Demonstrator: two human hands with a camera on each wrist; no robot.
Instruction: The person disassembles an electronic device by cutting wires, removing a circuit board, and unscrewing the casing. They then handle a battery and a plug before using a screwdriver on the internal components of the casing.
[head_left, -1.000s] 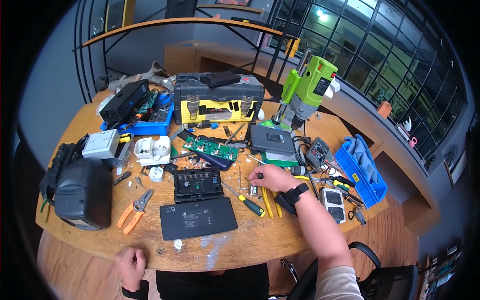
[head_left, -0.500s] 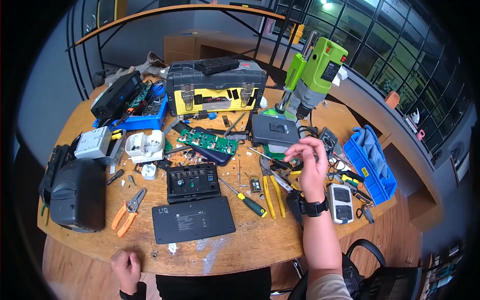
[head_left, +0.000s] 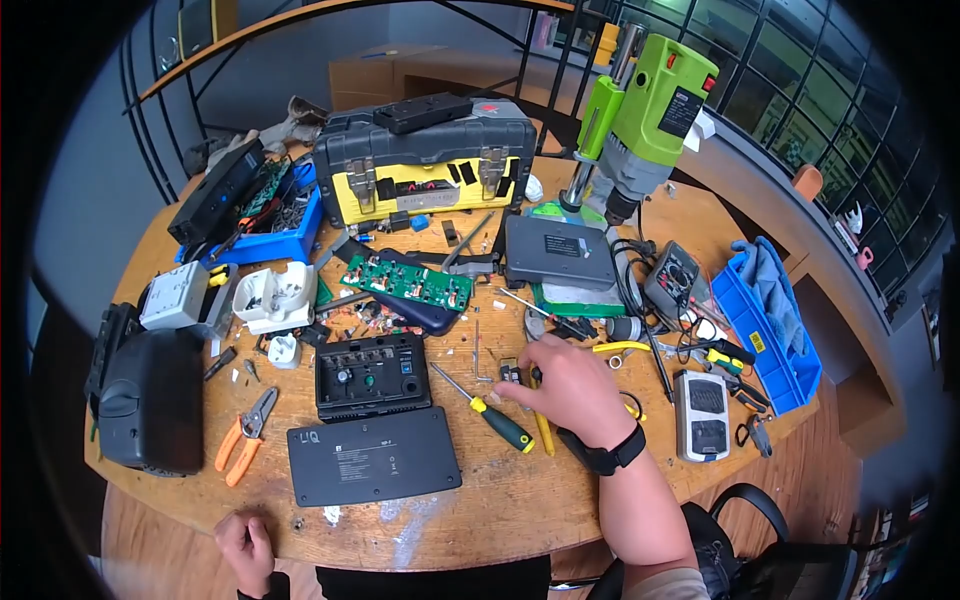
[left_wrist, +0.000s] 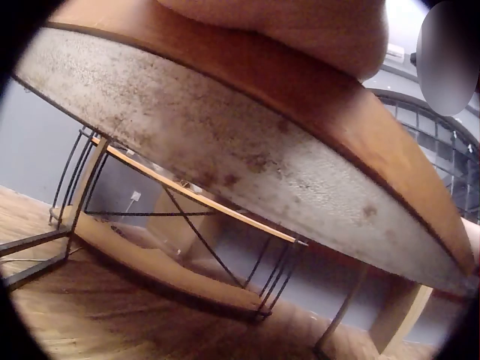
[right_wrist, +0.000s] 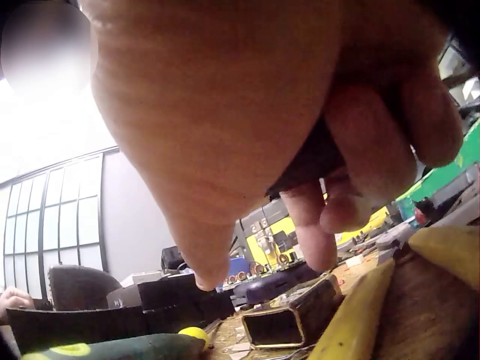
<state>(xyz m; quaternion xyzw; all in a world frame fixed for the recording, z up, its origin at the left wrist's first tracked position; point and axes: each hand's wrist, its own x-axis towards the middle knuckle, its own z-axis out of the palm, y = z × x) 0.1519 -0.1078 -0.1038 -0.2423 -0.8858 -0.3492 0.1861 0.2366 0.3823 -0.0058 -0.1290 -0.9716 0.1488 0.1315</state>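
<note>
The small metal-rimmed module (head_left: pixel 510 370) lies just left of your right hand (head_left: pixel 575 390), curled round a black object (right_wrist: pixel 313 159); your left hand (head_left: pixel 246 546) is clenched.

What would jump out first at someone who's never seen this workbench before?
Probably the bright green drill press, towering at the back right of the cluttered wooden table. Next, the black-and-yellow toolbox at the back, left of the drill press. Then, nearer the person, the right hand, low over the yellow-handled pliers.
</note>
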